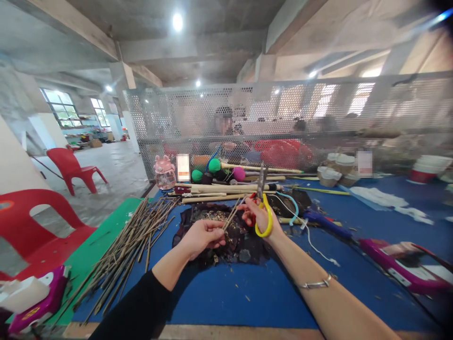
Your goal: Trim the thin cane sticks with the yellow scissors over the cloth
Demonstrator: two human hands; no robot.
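My left hand (pixel 205 237) pinches thin twigs (pixel 233 213) that slant up to the right, toward my other hand. A pair of scissors (pixel 261 182) is in my right hand (pixel 255 215). Its yellow handle loops round the base of the hand, a red part shows by the fingers, and the dark blades point up. The fingertips of this hand are close to the upper ends of the twigs; whether they touch is unclear. Beneath both hands lies a dark cloth (pixel 208 257), strewn with small plant scraps. Left of it, many long brown twigs (pixel 123 250) lie in a loose pile.
Behind the cloth are pale sticks (pixel 219 189), green yarn balls (pixel 214 165), a magenta one (pixel 239 174) and a pink bottle (pixel 164 174). Purple devices (pixel 392 262) lie at both sides, with a white cord (pixel 314 246). A perforated screen (pixel 191 108) closes off the back.
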